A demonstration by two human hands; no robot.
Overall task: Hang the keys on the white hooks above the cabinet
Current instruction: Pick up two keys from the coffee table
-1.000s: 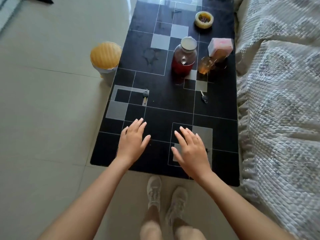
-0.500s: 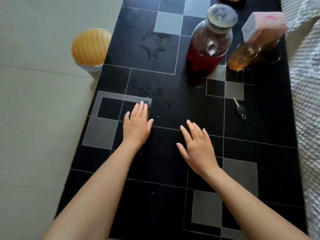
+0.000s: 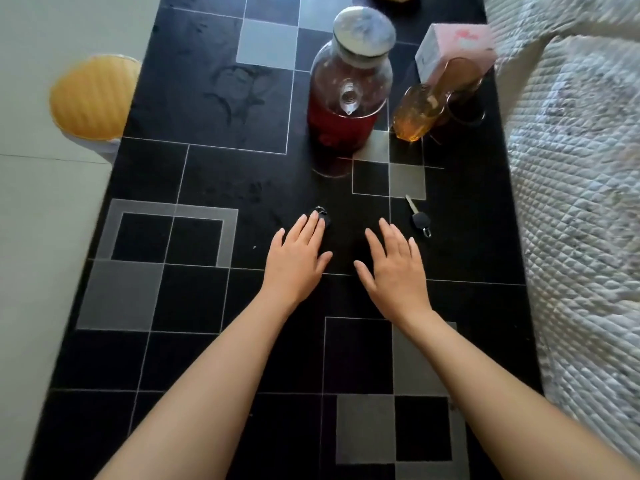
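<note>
Two black-headed keys lie on the black and grey checkered table (image 3: 207, 306). The left key (image 3: 325, 218), with a small ring at its far end, is partly under the straight fingertips of my left hand (image 3: 298, 261), which press on it. The right key (image 3: 418, 217) lies bare, blade pointing away, just beyond the fingertips of my right hand (image 3: 393, 268). That hand is flat with spread fingers and holds nothing. The white hooks and the cabinet are out of view.
A glass jar of red liquid (image 3: 349, 98) stands behind the keys, with a tipped amber glass (image 3: 417, 112) and a pink box (image 3: 453, 46) to its right. A quilted cover (image 3: 571, 202) borders the table's right side. A yellow-topped bin (image 3: 91, 98) stands on the floor at left.
My left hand reached the left key and slid it rightward, away from the grey frame pattern toward the table's middle. My right hand moved forward toward the right key. The camera came closer.
</note>
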